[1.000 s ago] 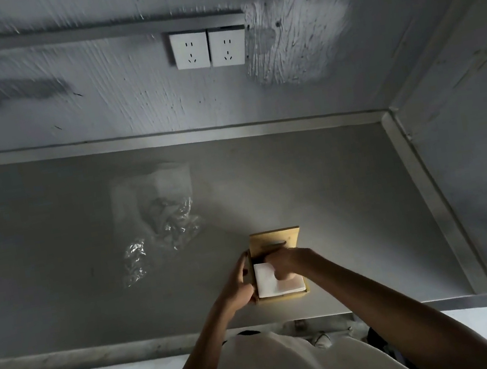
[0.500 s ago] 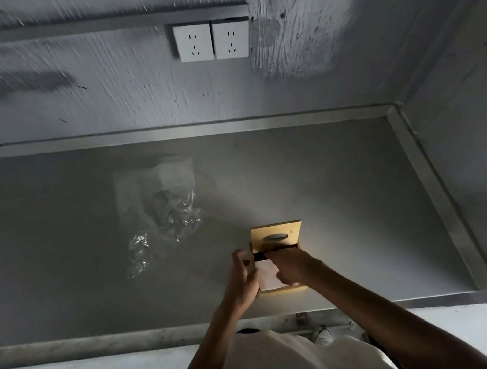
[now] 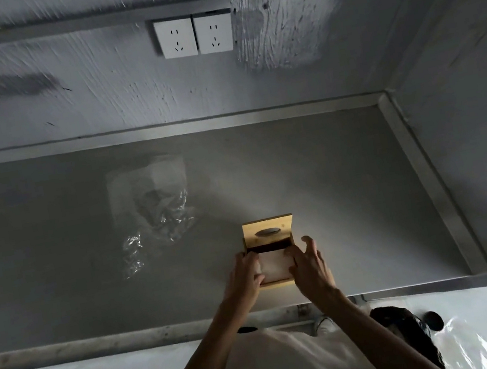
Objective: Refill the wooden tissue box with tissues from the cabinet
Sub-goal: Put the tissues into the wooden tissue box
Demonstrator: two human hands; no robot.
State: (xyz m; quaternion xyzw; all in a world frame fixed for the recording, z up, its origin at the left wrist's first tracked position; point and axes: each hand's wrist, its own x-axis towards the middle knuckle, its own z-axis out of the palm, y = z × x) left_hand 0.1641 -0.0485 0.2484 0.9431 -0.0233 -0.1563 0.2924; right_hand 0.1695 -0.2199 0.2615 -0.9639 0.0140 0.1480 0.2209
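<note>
A small wooden tissue box (image 3: 278, 283) stands on the grey counter (image 3: 351, 198) near its front edge. Its wooden lid (image 3: 268, 231), with an oval slot, is up at the far side. A white stack of tissues (image 3: 273, 267) lies inside the box. My left hand (image 3: 244, 276) grips the box's left side, thumb on the tissues' left edge. My right hand (image 3: 308, 262) is at the box's right side, fingertips touching the tissues, fingers spread.
An empty clear plastic wrapper (image 3: 151, 209) lies crumpled on the counter to the left of the box. Two white wall sockets (image 3: 194, 35) sit on the back wall. A side wall (image 3: 468, 130) closes the counter on the right.
My right hand has moved off the top of the tissues to the box's right side. The tissues have sunk into the box and look dimmer. The lid stands more upright.
</note>
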